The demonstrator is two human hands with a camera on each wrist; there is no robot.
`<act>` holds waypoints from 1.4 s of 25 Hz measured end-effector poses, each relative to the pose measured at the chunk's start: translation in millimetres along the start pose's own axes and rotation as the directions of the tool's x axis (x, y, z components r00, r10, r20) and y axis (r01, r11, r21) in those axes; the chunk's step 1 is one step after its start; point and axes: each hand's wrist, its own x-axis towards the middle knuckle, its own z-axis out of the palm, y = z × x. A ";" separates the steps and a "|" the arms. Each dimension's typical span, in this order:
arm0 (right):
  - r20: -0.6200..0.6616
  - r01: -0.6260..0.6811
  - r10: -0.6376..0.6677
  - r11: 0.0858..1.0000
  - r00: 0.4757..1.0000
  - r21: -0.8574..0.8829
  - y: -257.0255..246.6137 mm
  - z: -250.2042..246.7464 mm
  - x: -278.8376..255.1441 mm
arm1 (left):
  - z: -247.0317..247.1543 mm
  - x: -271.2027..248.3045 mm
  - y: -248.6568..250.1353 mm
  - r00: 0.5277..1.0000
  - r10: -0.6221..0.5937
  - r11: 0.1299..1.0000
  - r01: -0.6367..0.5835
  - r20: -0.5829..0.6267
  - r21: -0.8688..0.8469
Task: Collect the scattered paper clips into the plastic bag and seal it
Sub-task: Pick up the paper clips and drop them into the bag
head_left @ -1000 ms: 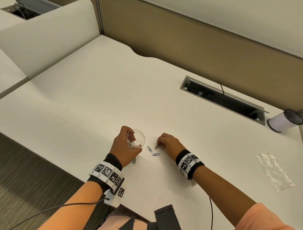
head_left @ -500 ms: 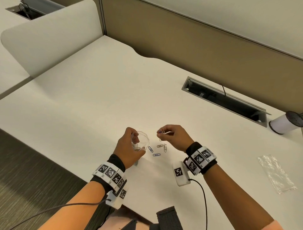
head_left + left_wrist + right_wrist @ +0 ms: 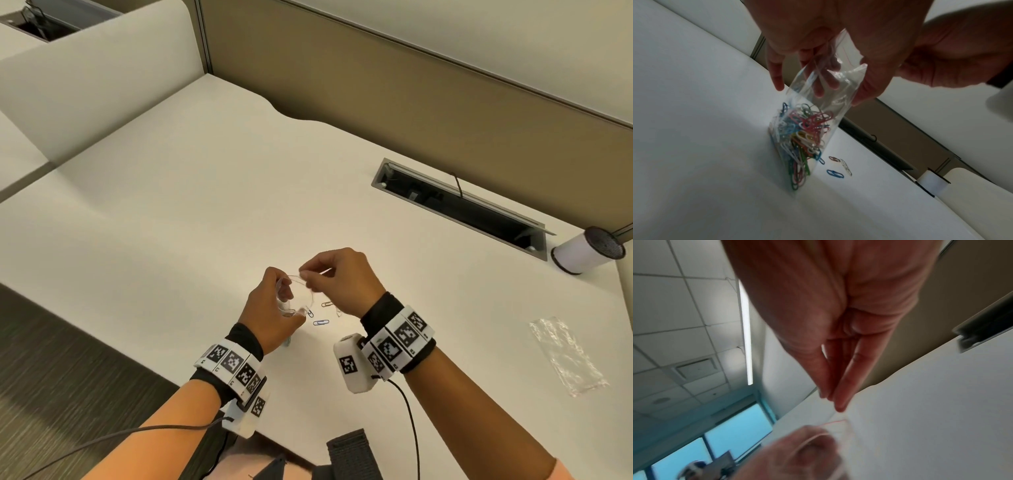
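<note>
Left hand point(image 3: 270, 308): gripped the plastic bag point(image 3: 818, 113) by its open mouth, bottom touching the desk point(image 3: 171, 222).
Right hand point(image 3: 339, 277): fingertips pinched together over the bag mouth; a clip between them couldn't be made out.
Loose paper clips point(image 3: 321, 322): just beside the bag.
Around: spare bag point(image 3: 565, 356), white cylinder point(image 3: 582, 255), cable slot point(image 3: 462, 205), beige partition point(image 3: 411, 85).

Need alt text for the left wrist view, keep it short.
A left hand holds a clear plastic bag open by its top, its bottom on a white desk, half full of coloured paper clips. Four loose clips lie beside it.
</note>
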 end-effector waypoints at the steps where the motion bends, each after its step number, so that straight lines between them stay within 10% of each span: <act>1: -0.068 -0.013 0.013 1.000 0.998 0.008 10.1 -3.6 2.8 | -0.5 -0.1 -0.4 1.000 -0.002 1.000 0.002 -0.009 -0.004; 7: -0.002 -0.317 0.331 0.903 0.944 -0.291 106.5 -1.2 8.1 | -9.0 -1.2 -3.2 0.999 -0.018 1.000 0.017 -0.039 -0.014; 22: 0.060 0.009 0.018 0.908 0.998 -0.419 107.1 61.1 11.9 | -13.9 -1.3 -6.7 0.998 -0.035 0.999 0.036 -0.050 0.018; 35: 0.037 -0.127 0.154 0.910 0.987 -0.394 107.8 60.4 16.3 | -21.6 -5.3 -9.1 0.998 -0.035 0.999 0.036 -0.061 0.008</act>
